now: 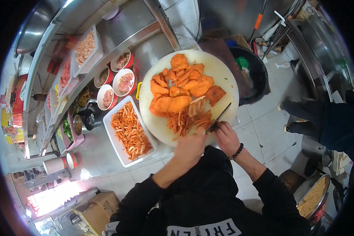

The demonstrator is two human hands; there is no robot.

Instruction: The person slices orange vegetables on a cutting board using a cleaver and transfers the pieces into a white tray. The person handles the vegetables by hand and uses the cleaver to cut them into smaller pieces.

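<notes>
A round white cutting board (228, 67) lies before me, with a heap of orange fried slices (180, 85) on it. Thin orange strips (180, 122) are gathered at its near side, and one flat darker slice (215, 95) rests at the right. My left hand (191, 144) grips the handle end of a knife (222, 112), whose dark blade slants up to the right over the board. The fingers of my right hand (226, 138) are bent close against the blade near the board's edge; whether they hold a piece of food is hidden.
A white tub (113, 141) of cut strips stands left of the board, near several paper bowls (107, 97) of meat. Food trays (87, 48) line a raised shelf. A black bin (262, 73) sits right of the board. Another person (315, 121) stands farther right.
</notes>
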